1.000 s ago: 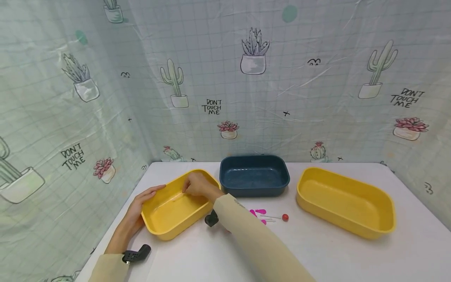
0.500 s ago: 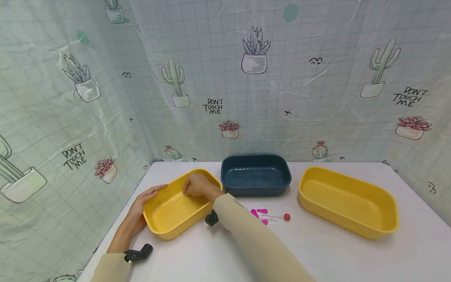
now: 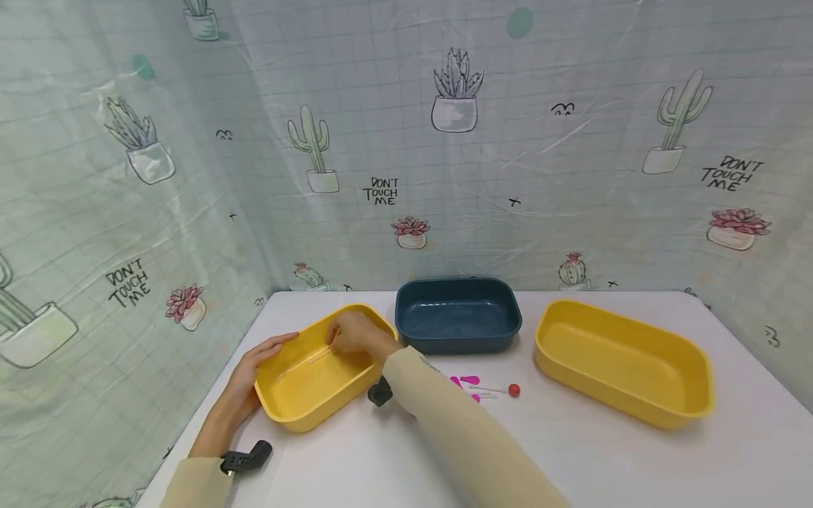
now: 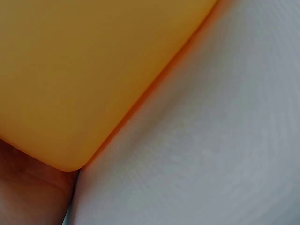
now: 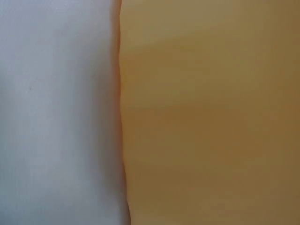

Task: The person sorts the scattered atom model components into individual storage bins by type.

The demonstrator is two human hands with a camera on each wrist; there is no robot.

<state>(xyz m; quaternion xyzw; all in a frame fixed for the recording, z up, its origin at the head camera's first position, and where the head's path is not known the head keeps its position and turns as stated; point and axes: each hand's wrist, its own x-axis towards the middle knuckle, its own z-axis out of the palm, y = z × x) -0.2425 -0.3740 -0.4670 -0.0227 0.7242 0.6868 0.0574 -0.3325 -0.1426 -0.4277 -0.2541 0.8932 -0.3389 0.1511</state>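
In the head view, my left hand (image 3: 244, 381) rests along the left end of a yellow bin (image 3: 336, 403), its fingers reaching fairly straight along the far rim. The left wrist view has part of this hand (image 4: 33, 187) against the bin's lower corner. My right hand (image 3: 356, 333) is inside the same bin near its far right end, fingers curled downward. A thin pale stick (image 3: 315, 358) shows beside those fingertips, which seem to pinch it; its other end is hidden by the hand. Only the bin's yellow wall (image 5: 211, 117) and white tabletop fill the right wrist view.
A dark blue bin (image 3: 457, 346) stands at the back middle. Another yellow bin (image 3: 622, 391) sits at the right. Between them and my right sleeve lie a red lollipop (image 3: 514, 390) and several pink pieces (image 3: 470, 379) with thin white sticks, partly covered by the sleeve.
Both hands keep almost the same places. The stick by the right fingertips shows a little differently from frame to frame, and the whole view shifts slightly.
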